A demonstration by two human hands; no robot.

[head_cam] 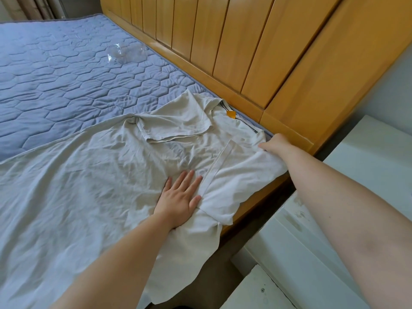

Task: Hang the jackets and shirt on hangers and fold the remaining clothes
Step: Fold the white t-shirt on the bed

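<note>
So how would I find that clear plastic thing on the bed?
Start at the blue quilted mattress, along the wooden headboard. The plastic lies near the headboard, far beyond the pale shirt. It alone is see-through and shiny.

Blue quilted mattress (55, 70), wooden headboard (245, 41), white cabinet (367, 152) beside, perhaps crumpled clear plastic (126, 52) on the mattress.

1. Right hand (274, 142): fingertips hidden behind knuckles at T-shirt (100, 186) shoulder.
2. T-shirt's lower part cut off by left edge.
3. Neck tape (248, 125) print too small to read.
4. Clear plastic item (126, 53): kind unclear.
</note>
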